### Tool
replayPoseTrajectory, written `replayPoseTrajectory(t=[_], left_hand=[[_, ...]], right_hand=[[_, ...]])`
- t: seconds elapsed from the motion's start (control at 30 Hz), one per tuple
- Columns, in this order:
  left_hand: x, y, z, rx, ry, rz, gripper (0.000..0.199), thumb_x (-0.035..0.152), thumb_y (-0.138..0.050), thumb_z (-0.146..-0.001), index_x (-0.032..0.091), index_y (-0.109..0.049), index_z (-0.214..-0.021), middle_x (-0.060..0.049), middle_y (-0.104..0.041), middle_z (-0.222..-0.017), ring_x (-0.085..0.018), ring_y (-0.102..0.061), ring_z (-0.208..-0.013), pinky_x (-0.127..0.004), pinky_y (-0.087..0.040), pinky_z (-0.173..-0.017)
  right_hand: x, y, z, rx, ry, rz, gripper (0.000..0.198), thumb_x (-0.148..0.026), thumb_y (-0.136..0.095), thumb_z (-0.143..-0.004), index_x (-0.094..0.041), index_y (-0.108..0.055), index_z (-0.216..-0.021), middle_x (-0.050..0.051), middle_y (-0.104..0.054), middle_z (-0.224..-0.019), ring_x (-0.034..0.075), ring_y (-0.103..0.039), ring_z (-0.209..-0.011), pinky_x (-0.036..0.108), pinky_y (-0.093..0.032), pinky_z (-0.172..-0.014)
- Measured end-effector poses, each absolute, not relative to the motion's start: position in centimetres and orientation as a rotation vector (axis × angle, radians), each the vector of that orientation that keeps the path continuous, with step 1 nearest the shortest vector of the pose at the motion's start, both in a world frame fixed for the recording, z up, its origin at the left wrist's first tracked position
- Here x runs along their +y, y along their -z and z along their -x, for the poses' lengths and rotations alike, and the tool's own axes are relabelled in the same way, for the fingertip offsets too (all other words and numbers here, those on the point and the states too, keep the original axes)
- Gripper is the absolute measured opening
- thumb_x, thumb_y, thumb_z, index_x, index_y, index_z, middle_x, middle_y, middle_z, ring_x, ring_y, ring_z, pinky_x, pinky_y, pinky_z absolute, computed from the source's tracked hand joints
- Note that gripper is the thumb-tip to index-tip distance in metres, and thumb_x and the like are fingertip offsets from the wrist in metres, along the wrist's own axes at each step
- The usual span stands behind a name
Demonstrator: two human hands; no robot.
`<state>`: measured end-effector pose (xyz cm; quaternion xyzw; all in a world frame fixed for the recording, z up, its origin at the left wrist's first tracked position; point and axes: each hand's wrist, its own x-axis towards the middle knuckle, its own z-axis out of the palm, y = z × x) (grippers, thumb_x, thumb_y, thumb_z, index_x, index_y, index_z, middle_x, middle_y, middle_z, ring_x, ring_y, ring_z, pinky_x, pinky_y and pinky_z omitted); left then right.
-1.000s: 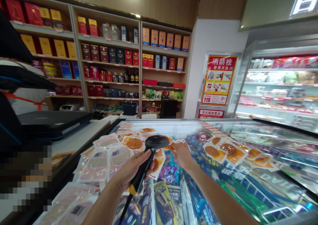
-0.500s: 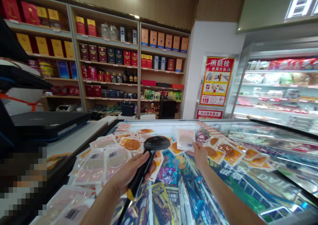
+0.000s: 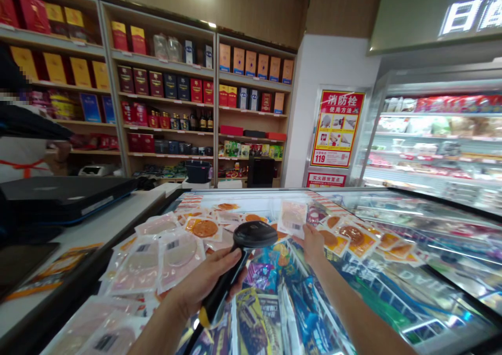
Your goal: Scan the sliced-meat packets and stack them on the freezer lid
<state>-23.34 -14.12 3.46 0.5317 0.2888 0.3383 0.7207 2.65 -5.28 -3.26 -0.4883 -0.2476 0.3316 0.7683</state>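
A black barcode scanner [image 3: 254, 235] with a yellow-tipped handle is wrapped in my left hand [image 3: 206, 276], its head over the middle of the freezer's glass top. My right hand [image 3: 312, 242] pinches the lower right corner of a clear flat packet [image 3: 293, 216] that bears a barcode label, just beyond the scanner. Pale packets [image 3: 178, 258] with barcodes lie overlapped on the glass at left. Packets with round orange-brown contents [image 3: 204, 227] lie at the far left of the glass, and more such packets [image 3: 355, 235] sit right of my right hand.
Colourful wrapped goods [image 3: 270, 313] show through the freezer glass. On the left, a counter [image 3: 137, 208] carries a black flat device [image 3: 74, 195], and a person in an apron stands behind it. Shelves of boxes [image 3: 168, 86] line the back wall; a lit display fridge [image 3: 439, 130] stands right.
The scanner head has shifted slightly right and down, nearer the packet in my right hand. My view has turned a little to the right. Both hands keep their hold.
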Motion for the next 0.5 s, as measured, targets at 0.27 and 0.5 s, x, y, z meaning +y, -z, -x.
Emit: replayPoseTrajectory(t=[0.27,0.5], left_hand=[[-13.97,-3.56,23.41,0.583,-0.665,-1.217,0.037,0.045,-0.052,-0.07,0.014,-0.053,-0.09,0.0,-0.05,-0.06,-0.006,-0.044,-0.043,-0.018,-0.029,-0.039],[-13.94,-3.68,23.48,0.584,-0.685,-1.224,0.038,0.044,-0.053,-0.069,0.014,-0.052,-0.092,0.0,-0.05,-0.06,-0.006,-0.044,-0.043,-0.018,-0.03,-0.039]], right_hand=[[-5.4,3.11,-2.56,-0.557,-0.717,1.074,0.029,-0.034,-0.053,-0.056,-0.018,-0.052,-0.081,-0.001,-0.054,-0.076,0.014,-0.053,-0.072,0.027,-0.051,-0.054],[-5.55,2.88,-2.67,-0.559,-0.699,1.084,0.028,-0.033,-0.053,-0.058,-0.017,-0.053,-0.082,0.001,-0.055,-0.077,0.014,-0.053,-0.072,0.026,-0.051,-0.053]])
